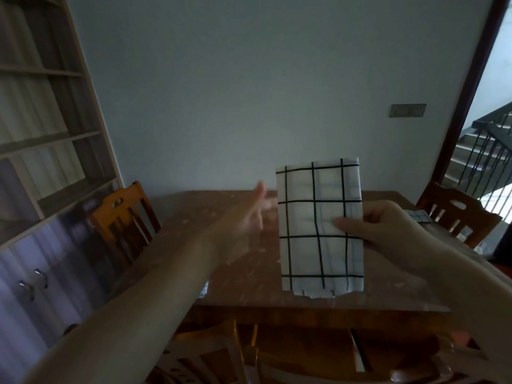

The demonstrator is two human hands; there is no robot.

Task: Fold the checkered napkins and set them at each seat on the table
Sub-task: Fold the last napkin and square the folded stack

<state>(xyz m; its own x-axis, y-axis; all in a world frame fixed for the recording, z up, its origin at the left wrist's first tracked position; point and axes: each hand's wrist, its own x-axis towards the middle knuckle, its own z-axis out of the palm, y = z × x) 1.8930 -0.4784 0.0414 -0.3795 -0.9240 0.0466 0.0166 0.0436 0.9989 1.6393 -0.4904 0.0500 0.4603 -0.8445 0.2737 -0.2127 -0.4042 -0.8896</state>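
Brown table (249,273), white black-grid napkin (318,225) folded, upright, right hand (388,225)

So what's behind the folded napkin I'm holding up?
Behind the napkin lies the wooden table and the wall. The right hand's fingers grip its back; whatever sits on the covered tabletop is hidden.

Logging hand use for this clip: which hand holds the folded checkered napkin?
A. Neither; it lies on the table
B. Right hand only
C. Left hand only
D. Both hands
B: the right hand pinches the checkered napkin upright, while the left hand reaches out empty.
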